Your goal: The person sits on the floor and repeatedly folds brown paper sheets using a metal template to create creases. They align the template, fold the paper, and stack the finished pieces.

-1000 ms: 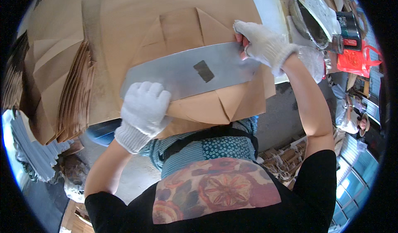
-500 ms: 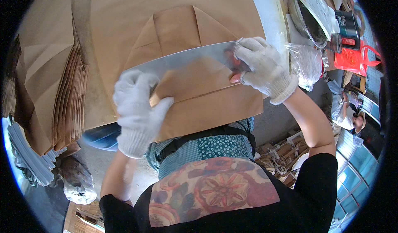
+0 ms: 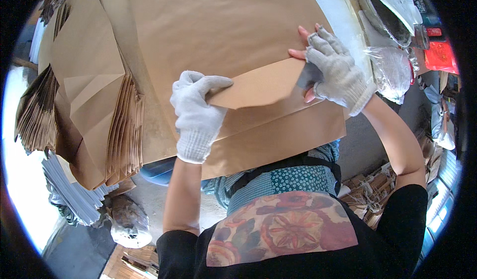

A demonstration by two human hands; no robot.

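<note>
A brown kraft paper piece [image 3: 283,142] lies on the near part of the table, with a folded flap [image 3: 261,85] turned up across it. My left hand [image 3: 198,112], in a white knit glove, is closed on the flap's left end, thumb and fingers pinching the paper. At the flap's other end is my right hand [image 3: 338,65], in a glove with bare fingertips. It grips the right end of a flat metal strip [image 3: 312,75], thumb near and fingers far. Most of the strip is hidden under the flap.
Large brown paper sheets [image 3: 228,26] cover the table. Stacked folded brown paper [image 3: 94,95] stands at the left, above grey-white sheets [image 3: 74,189]. At the right are a clear plastic bag [image 3: 390,73], a dark-lined basin [image 3: 380,13] and a red bag [image 3: 439,55].
The paper flap has come over the metal strip, covering most of it. My left hand has moved to the flap's left end. The whole view has shifted, with the scene sliding right.
</note>
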